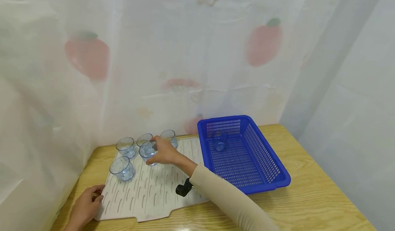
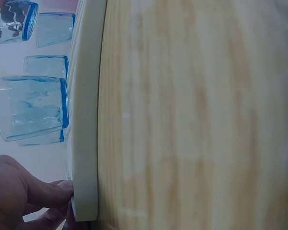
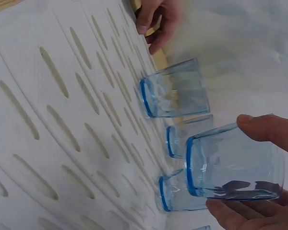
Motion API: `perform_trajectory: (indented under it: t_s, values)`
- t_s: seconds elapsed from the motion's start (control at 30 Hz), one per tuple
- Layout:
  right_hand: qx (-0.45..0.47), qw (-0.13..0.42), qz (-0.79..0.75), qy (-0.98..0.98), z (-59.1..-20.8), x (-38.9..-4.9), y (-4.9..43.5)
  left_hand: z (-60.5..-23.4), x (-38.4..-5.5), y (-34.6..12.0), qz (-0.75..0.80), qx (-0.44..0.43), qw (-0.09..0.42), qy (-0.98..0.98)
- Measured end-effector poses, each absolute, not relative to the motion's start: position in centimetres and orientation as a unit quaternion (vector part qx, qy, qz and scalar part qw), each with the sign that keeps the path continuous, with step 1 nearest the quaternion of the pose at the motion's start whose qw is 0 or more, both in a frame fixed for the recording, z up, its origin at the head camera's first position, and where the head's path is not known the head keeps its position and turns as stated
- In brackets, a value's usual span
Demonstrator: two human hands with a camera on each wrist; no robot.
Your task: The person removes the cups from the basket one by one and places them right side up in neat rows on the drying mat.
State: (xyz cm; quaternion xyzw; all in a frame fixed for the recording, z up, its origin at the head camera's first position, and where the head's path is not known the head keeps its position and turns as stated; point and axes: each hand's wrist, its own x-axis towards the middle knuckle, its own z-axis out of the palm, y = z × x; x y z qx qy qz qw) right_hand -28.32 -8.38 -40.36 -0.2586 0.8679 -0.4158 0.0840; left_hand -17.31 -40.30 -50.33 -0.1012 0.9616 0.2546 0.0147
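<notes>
My right hand (image 1: 165,151) holds a clear blue glass tumbler (image 1: 147,149) by its sides, thumb and fingers on opposite walls. In the left wrist view the base of this tumbler (image 2: 12,21) is raised off the pale slotted drying board (image 1: 154,186). Several like tumblers stand upright on the board, among them a front-left tumbler (image 1: 122,168) and a back-left tumbler (image 1: 126,147). At the board's left edge my left hand (image 1: 84,205) pinches the rim, its thumb against the near corner in the left wrist view.
A blue plastic basket (image 1: 279,181) with perforated walls stands right of the board, overlapping its right side in the head view. Inside it is one tumbler (image 1: 220,142). The wooden table (image 1: 321,196) runs up to a pale curtain (image 1: 185,52) with fruit prints.
</notes>
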Motion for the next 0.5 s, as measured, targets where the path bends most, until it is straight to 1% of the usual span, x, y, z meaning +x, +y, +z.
perform_trajectory:
  t_s: [0.2,0.5]
  values:
    - [-0.227,0.100,-0.428,0.869,-41.4,-27.9,-9.6,-50.2,-17.2,-40.3,0.250,-0.093,0.006,0.964]
    - [-0.234,0.096,-0.401,0.881,-43.3,-27.8,-11.2,-50.2,-17.3,-40.4,0.251,-0.096,0.015,0.963]
